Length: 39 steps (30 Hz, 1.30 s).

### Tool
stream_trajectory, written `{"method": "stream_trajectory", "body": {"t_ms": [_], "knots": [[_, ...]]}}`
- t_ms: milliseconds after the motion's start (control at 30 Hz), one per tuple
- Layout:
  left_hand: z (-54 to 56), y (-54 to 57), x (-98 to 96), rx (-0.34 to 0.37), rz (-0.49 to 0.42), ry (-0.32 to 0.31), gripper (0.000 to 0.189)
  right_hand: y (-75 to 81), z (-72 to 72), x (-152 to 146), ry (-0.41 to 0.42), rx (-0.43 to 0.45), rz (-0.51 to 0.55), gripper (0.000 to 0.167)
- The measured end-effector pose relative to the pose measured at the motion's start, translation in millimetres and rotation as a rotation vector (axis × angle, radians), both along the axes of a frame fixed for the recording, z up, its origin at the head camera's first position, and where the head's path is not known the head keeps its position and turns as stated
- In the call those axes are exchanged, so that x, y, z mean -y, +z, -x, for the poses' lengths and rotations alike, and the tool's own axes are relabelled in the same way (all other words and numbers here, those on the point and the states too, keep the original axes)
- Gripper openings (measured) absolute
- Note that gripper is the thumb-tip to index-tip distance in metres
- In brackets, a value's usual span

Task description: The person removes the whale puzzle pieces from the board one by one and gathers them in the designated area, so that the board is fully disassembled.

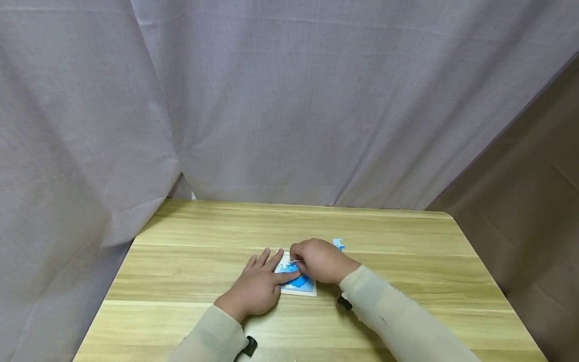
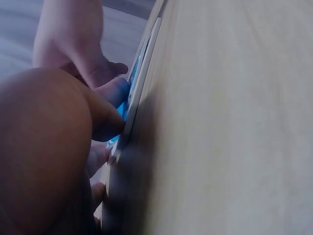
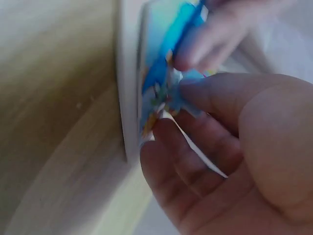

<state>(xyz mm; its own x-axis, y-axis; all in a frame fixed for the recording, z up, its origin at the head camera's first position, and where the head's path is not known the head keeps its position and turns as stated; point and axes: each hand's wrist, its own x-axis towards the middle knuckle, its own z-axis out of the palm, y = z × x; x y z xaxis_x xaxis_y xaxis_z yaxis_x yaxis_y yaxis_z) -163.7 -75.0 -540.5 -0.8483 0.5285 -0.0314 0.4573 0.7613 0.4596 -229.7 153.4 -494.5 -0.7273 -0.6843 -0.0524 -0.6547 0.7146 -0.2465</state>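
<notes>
The jigsaw puzzle point(image 1: 298, 283), a blue picture in a pale tray frame point(image 1: 309, 294), lies flat on the wood-grain table point(image 1: 203, 281), at your twelve o'clock between your forearms; your left hand point(image 1: 255, 290) comes in from the puzzle's eight o'clock, fingers spread, with one straight finger lying across the picture and the others reaching along the tray's nine to eleven o'clock side; your right hand point(image 1: 322, 260) comes over the puzzle's two o'clock corner, thumb and curled fingers pinching a puzzle piece point(image 1: 295, 261) near the puzzle's twelve o'clock; whether that piece touches the tray you cannot tell here, since the fingers cover it. A loose piece point(image 1: 338, 244), light blue with a touch of yellow, lies on the table just past your right hand, at the puzzle's two o'clock; light sleeves point(image 1: 402, 317) cover both your forearms, and a black wrist device point(image 1: 345, 303) shows below your right cuff, with another point(image 1: 250, 346) by your left; a grey curtain point(image 1: 289, 110) hangs beyond the table's twelve o'clock edge; a browner drape point(image 1: 524, 201) hangs at three o'clock.
</notes>
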Motion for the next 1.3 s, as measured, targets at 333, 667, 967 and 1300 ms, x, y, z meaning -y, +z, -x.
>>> {"method": "stream_trajectory", "body": {"t_ms": [333,667,967,1300], "knots": [[1.2,-3.7,-0.4,0.050,-0.018,0.014,0.059,-6.8,5.2,2,-0.090,0.113,0.021,0.011],[2.4,-4.4,0.5,0.072,-0.002,0.008,0.057,-3.0,-13.7,10,0.046,-0.208,-0.165,0.006],[4.2,-3.1,1.8,0.072,-0.012,0.002,0.058,-6.8,5.7,7,-0.166,0.122,0.078,0.013],[5.3,-3.1,2.3,0.054,0.028,-0.023,0.058,-12.8,4.6,4,-0.097,0.143,0.061,0.013]]}}
